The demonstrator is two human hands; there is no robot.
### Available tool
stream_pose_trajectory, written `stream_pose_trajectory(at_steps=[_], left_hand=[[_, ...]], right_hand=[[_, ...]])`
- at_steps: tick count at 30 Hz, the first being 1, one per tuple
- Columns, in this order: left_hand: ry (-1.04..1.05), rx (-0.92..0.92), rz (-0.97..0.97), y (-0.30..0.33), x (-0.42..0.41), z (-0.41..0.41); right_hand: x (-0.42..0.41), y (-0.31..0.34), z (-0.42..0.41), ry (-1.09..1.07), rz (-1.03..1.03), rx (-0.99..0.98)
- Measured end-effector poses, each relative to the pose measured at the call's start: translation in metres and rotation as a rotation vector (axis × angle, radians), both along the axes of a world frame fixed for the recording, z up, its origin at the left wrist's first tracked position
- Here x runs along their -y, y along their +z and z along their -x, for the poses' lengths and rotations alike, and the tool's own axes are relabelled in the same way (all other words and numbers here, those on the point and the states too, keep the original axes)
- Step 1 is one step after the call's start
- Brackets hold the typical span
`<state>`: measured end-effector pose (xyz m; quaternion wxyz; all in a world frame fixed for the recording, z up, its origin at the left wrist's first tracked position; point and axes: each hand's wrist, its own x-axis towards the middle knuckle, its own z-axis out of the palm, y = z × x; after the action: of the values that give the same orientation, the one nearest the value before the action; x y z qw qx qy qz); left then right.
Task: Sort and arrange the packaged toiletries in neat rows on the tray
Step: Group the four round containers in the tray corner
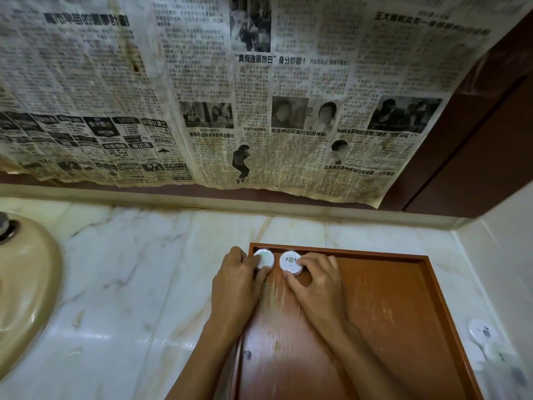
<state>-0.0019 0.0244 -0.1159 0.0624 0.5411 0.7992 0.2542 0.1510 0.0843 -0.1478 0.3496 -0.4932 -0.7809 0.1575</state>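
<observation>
— Looking into the wooden tray (389, 298), what do you see?

— Two round white packets in its far left corner, side by side, not quite touching. The left hand (236, 281) curls its fingers round the left packet (266, 258); the right hand (315, 280) pinches the right packet (290, 262) at its rim.

— And the tray itself?

— Reddish-brown, rectangular, with a raised rim, its floor scuffed with pale streaks between the hands.

— Any print on the packets?

— A greenish tint on the left one, a dark star-like emblem on the right; the lettering is too small to read.

— More of them?

— Right of the right hand, off the tray, more white packets (483, 333) lie blurred on the marble counter (129, 284). Left of the left hand sits a beige basin (26, 287). Beyond both hands hangs yellowed Chinese newspaper (230, 96).
</observation>
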Motion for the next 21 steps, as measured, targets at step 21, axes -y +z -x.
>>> stream_pose_trajectory(at_steps=[21], left_hand=[[-0.015, -0.089, -0.052, -0.0108, 0.0032, -0.0012]], right_hand=[[0.0043, 0.0038, 0.0005, 0.008, 0.021, -0.001]])
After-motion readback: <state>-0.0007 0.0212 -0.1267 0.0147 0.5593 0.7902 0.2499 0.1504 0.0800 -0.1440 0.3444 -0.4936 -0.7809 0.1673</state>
